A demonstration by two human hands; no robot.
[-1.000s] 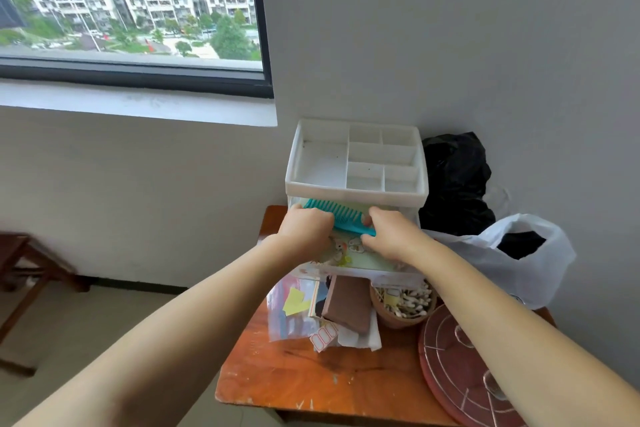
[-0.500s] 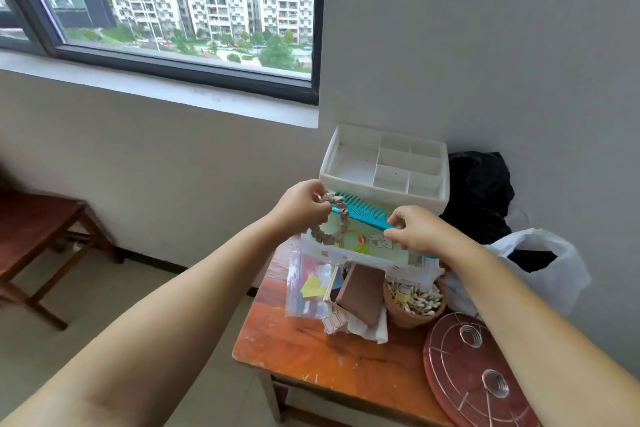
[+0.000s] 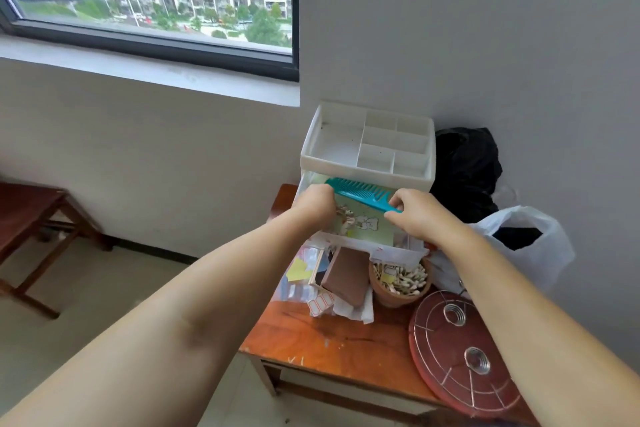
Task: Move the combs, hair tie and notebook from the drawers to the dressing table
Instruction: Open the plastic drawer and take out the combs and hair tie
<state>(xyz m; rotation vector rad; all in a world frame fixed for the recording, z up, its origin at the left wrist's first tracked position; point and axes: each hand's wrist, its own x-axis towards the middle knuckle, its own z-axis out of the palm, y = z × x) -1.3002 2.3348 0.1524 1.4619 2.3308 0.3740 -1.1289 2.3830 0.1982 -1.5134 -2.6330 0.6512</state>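
Notebook partly under hands

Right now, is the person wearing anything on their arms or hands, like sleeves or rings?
No. Both arms are bare as far up as the picture shows, with no sleeves in view. The left hand and right hand show no gloves, watch or bracelets. Any rings are too small to tell.

Half a second ago the left hand was raised above the open drawer, pinching a beaded hair tie that hung in a loop; now it is down in the drawer on the green notebook, and the hair tie cannot be made out. The right hand has moved from the drawer's front right corner onto the handle end of the teal comb.
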